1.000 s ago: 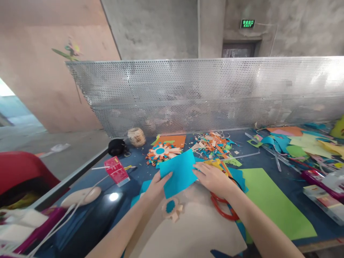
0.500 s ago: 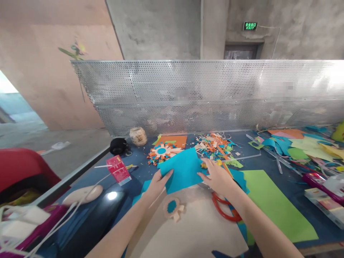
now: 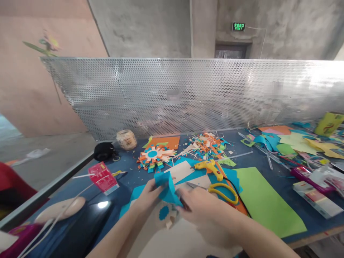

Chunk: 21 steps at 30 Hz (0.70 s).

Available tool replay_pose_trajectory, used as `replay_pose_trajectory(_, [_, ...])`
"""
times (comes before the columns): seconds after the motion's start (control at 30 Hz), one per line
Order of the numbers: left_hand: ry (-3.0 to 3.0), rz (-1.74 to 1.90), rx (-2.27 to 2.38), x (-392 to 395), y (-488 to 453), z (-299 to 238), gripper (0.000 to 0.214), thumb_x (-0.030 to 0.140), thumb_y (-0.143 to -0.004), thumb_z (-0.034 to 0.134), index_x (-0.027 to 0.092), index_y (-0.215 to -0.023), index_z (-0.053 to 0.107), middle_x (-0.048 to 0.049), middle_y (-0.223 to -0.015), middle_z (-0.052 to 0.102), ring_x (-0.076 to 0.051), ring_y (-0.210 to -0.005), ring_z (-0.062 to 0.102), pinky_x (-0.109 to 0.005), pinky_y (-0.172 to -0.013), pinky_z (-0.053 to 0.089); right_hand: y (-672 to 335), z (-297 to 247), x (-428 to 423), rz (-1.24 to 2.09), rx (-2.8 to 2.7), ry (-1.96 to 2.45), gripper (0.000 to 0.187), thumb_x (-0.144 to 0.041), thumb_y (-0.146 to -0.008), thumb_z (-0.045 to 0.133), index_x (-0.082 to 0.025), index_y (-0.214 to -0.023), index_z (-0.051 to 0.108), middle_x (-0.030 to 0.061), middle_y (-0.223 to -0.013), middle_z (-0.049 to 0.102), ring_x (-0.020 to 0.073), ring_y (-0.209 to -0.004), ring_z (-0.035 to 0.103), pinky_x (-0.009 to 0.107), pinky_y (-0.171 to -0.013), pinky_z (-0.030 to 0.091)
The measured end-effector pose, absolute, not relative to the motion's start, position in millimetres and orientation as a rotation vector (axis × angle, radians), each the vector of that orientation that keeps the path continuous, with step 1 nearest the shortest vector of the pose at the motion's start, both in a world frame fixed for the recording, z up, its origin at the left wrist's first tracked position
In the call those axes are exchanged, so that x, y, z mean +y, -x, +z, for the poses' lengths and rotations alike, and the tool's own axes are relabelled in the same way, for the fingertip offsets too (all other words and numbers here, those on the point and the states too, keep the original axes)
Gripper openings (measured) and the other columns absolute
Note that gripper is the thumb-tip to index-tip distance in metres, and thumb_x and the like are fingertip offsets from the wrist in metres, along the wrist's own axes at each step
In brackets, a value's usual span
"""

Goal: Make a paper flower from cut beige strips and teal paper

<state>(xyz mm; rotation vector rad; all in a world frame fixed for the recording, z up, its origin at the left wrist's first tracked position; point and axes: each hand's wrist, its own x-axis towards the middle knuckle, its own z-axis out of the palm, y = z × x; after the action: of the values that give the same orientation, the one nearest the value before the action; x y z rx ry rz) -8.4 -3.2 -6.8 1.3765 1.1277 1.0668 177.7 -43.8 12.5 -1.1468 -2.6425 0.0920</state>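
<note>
Exit sign (image 3: 238,26): green lettering reads "EXIT", with 4 Chinese characters above.
Yellow can (image 3: 328,124): bears a red mark; wording not legible.
Red carton (image 3: 103,177): lies tilted on the table (image 3: 291,186); print too small to read.
White box (image 3: 317,199): label present, not legible.
Left hand (image 3: 150,195): thumb and fingers grip the blue paper (image 3: 166,184).
Right hand (image 3: 197,204): motion-blurred; fingers curled around a dark red object (image 3: 184,203), which cannot be identified.
Blue paper: bent, between the 2 hands, above the pale sheet (image 3: 185,238).
Small flower (image 3: 164,213): blue centre, on the pale sheet, just below the blue paper; outline soft.
Yellow scissors (image 3: 229,193): loop handle in view, remainder partly behind the right hand.
Glue gun (image 3: 208,166): on its side, beyond the right hand.
Red chair (image 3: 18,186): cut off at the left border.
Mesh panel (image 3: 161,86): stands along the far table edge; shapes behind it cannot be made out.
Green sheet (image 3: 268,200): flat, right of the right forearm, reaching near the front table edge; its upper face is uncovered.
</note>
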Motion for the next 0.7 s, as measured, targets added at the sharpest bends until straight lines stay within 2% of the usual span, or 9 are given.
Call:
replay_pose_trajectory(0.13, [-1.313, 1.038, 1.074, -6, 8, -6, 0.043, 0.052, -0.049, 0.071, 0.015, -0.069, 0.071, -0.0081, -0.066, 0.069, -0.026, -0.064, 0.064, -0.037, -0.064, 0.052, -172, 3, -48, -0.199, -2.740, 0.873, 0.027, -0.031, -0.083, 0.039, -0.017, -0.102, 0.052, 0.0041, -0.062, 0.065, 0.0157, -0.045, 0.054, 0.026, -0.041, 0.028])
replay_pose_trajectory(0.3, [-1.349, 1.073, 0.993, 5, 21, -17, 0.031, 0.045, -0.054, 0.072, 0.017, -0.068, 0.072, -0.0077, -0.065, 0.069, -0.026, -0.066, 0.065, -0.037, -0.066, 0.052, -174, -2, -44, -0.322, -2.582, 0.898, 0.033, -0.028, -0.081, 0.037, -0.011, -0.106, 0.050, 0.0047, -0.057, 0.062, 0.0170, -0.044, 0.054, 0.026, -0.039, 0.029])
replay_pose_trajectory(0.4, [-1.403, 1.154, 0.999, 10, 27, -23, 0.026, 0.041, -0.056, 0.072, 0.017, -0.065, 0.072, -0.0072, -0.066, 0.070, -0.025, -0.065, 0.064, -0.035, -0.066, 0.053, -177, 1, -42, -0.337, -2.548, 0.921, 0.036, -0.023, -0.079, 0.037, -0.009, -0.110, 0.050, 0.0057, -0.060, 0.064, 0.0179, -0.046, 0.054, 0.026, -0.038, 0.029])
replay_pose_trajectory(0.57, [-1.490, 1.188, 1.035, 13, 31, -27, 0.023, 0.037, -0.064, 0.067, 0.017, -0.073, 0.073, -0.0049, -0.069, 0.070, -0.021, -0.066, 0.064, -0.033, -0.070, 0.052, -179, 4, -39, -0.235, -2.515, 1.048, 0.041, -0.021, -0.080, 0.034, -0.007, -0.115, 0.048, 0.0064, -0.070, 0.067, 0.0177, -0.051, 0.056, 0.028, -0.038, 0.031])
replay_pose_trajectory(0.7, [-1.483, 1.217, 1.106, 15, 33, -31, 0.027, 0.040, -0.062, 0.069, 0.017, -0.075, 0.073, -0.0045, -0.072, 0.071, -0.022, -0.069, 0.064, -0.035, -0.074, 0.052, -179, 1, -35, -0.274, -2.463, 1.077, 0.044, -0.020, -0.080, 0.035, -0.002, -0.119, 0.044, 0.0075, -0.059, 0.065, 0.0174, -0.044, 0.055, 0.027, -0.035, 0.026])
